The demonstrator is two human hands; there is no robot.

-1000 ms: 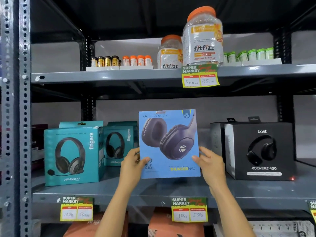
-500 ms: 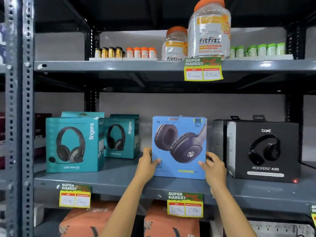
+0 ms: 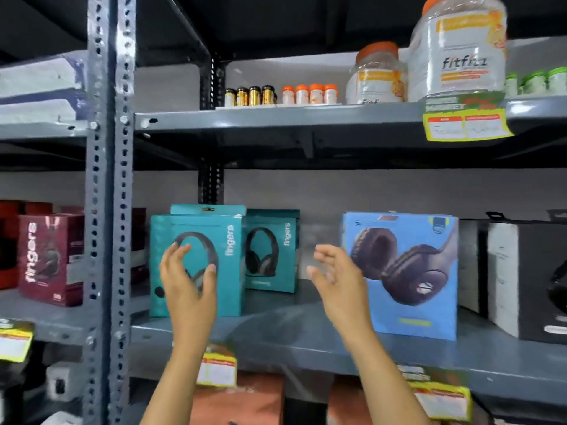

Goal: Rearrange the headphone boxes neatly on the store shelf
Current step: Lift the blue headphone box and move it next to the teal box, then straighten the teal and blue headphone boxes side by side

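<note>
2 empty hands: left hand [image 3: 187,280], right hand [image 3: 339,279] raised.

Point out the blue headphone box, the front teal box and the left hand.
blue headphone box [image 3: 405,240]: head view, on its printed front face.
front teal box [image 3: 227,271]: head view, front face right of the hand.
left hand [image 3: 187,280]: head view, back of hand.

Above me, two orange-lidded jars [image 3: 457,47], small gold bottles [image 3: 250,96] and a yellow price tag [image 3: 466,125] hanging off the upper shelf.
</note>
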